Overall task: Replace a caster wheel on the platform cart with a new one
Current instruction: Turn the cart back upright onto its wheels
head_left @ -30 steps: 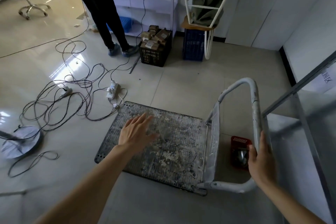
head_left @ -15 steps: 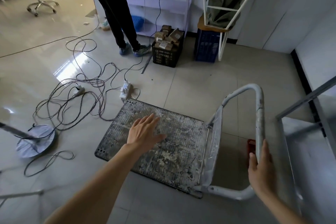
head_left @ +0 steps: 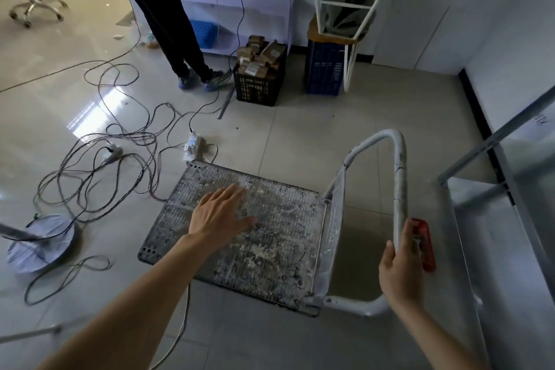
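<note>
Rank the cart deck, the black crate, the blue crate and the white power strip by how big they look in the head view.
1. Cart deck, largest by far, though nearest the camera.
2. Black crate and blue crate: look alike, and both sit equally far off, so no ranking.
3. Power strip, smallest.

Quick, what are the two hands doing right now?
Left hand: open, fingers spread over the cart deck; whether it touches cannot be told.
Right hand: gripping the cart handle.
</note>
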